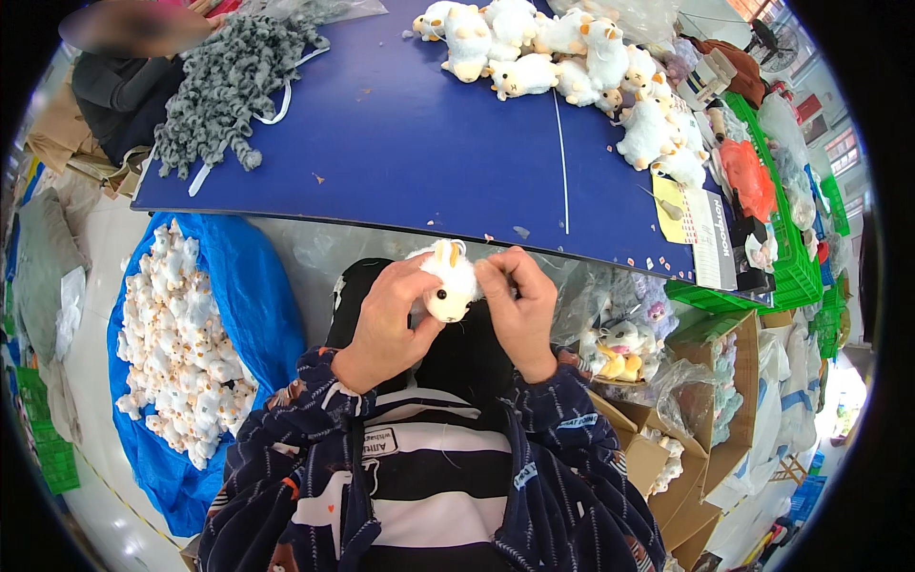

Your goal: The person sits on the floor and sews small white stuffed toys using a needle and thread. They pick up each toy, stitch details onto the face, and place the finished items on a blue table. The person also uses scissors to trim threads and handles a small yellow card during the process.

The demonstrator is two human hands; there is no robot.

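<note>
A small white plush animal [450,279] with black eyes and a tan tuft on its head is held above my lap, just in front of the table edge. My left hand [389,319] is closed round its side, thumb below the face and fingers over the back. At the toy's other side is my right hand [522,310], its thumb and forefinger pinched together against the white fur. Whatever lies between those fingertips is too small or hidden to make out.
The blue table [400,143] carries a heap of white plush animals [524,71], grey curly fabric pieces [224,91] and a yellow paper [670,212]. A blue bag [253,276] of white plush parts [181,353] stands at left, cardboard boxes [701,467] at right. Another person [119,91] sits at far left.
</note>
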